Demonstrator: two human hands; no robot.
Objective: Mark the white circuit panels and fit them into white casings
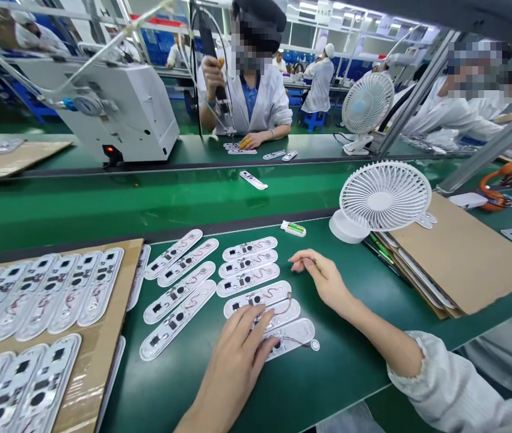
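Observation:
My left hand [240, 352] lies with its fingers stretched over the lower pieces of a column of white oblong housings with small circuit boards and thin wires. It covers part of the lowest housing [298, 332], from which a wire runs to a small round disc [314, 345]. Another wire with a round end curls up by the housing [262, 296] just above. My right hand [321, 276] hovers to the right of the column, thumb and fingers pinched together; whatever may be between them is hidden. Several more housings [178, 320] lie slanted left of the column.
A cardboard sheet [97, 355] with rows of housings stands at left. At right are a white fan [382, 201] and stacked cardboard [467, 258]. A green-and-white tube [293, 228] lies near the belt [183, 195], which carries one housing [252, 180]. A co-worker [256, 99] sits opposite, holding a tool.

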